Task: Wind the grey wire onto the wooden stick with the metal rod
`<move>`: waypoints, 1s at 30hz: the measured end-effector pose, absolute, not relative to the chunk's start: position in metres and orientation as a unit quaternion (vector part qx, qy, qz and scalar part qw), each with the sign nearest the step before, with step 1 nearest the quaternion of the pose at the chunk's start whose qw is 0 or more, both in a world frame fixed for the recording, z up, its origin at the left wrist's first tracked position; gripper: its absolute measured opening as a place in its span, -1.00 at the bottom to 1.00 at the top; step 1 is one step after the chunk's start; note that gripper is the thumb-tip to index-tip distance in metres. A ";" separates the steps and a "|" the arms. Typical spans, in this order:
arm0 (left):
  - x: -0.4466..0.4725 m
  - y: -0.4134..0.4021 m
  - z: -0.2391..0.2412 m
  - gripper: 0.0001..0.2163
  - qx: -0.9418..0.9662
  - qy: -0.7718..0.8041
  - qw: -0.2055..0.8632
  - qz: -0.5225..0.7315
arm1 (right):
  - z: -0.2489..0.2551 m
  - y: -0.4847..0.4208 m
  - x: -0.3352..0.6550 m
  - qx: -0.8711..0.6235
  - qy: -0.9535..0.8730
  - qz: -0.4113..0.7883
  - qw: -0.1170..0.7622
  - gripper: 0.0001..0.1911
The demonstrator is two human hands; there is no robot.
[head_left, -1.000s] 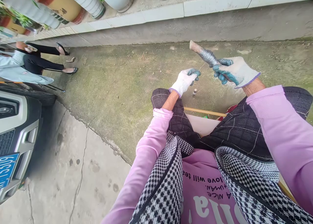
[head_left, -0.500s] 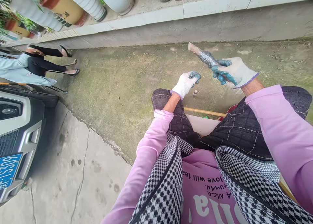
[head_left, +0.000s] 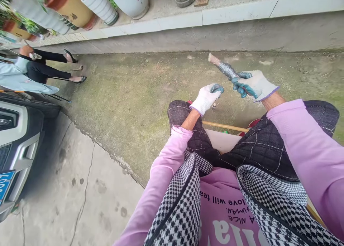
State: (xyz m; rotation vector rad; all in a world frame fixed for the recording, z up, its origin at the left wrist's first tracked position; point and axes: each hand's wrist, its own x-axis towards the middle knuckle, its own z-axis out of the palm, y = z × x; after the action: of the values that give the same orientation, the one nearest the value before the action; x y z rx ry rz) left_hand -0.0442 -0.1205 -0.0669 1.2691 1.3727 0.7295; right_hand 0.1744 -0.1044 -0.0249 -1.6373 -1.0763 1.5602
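Observation:
My right hand (head_left: 251, 85), in a white glove with blue-green coated fingers, is wrapped round the lower end of a wooden stick (head_left: 214, 59). Thin silvery wire (head_left: 227, 70) is wound thickly about the stick's middle, and the bare end points up and to the left. To the left of it, my left hand (head_left: 210, 96), gloved alike, is closed in a pinch. It appears to hold the loose end of the wire, though the strand is too fine to follow clearly. Just below the left fingers, a small pale-topped peg (head_left: 214, 105) stands at the ground.
A yellowish rod (head_left: 225, 126) and a pale board (head_left: 223, 140) lie between my knees. Ahead runs a low ledge (head_left: 174, 22) bearing flower pots (head_left: 100, 6). At the left are a seated person (head_left: 40, 70) and a parked car (head_left: 16, 145).
The view has shifted slightly. My left hand has turned a little and its fingers are closed more tightly. My right hand keeps its hold on the stick, at nearly the same angle.

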 end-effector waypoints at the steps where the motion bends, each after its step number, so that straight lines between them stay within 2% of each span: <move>1: -0.044 -0.121 -0.066 -0.86 0.529 0.574 0.543 0.310 | -0.024 -0.105 0.174 -0.622 -0.403 0.592 0.316 -0.82; 11: -0.039 -0.119 -0.074 -0.64 0.498 0.592 0.540 0.333 | -0.022 -0.107 0.173 -0.613 -0.392 0.604 0.325 -0.76; 19: -0.040 -0.120 -0.075 -0.74 0.490 0.603 0.541 0.321 | -0.015 -0.109 0.171 -0.616 -0.384 0.606 0.325 -0.70; 30: -0.044 -0.117 -0.087 -0.85 0.484 0.599 0.546 0.330 | -0.023 -0.106 0.174 -0.610 -0.397 0.607 0.319 -0.81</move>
State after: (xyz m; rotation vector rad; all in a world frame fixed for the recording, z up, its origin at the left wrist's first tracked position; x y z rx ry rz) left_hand -0.0438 -0.1165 -0.0869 1.1484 1.4202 0.7835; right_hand 0.1745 -0.1062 -0.0231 -1.6040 -1.0428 1.5964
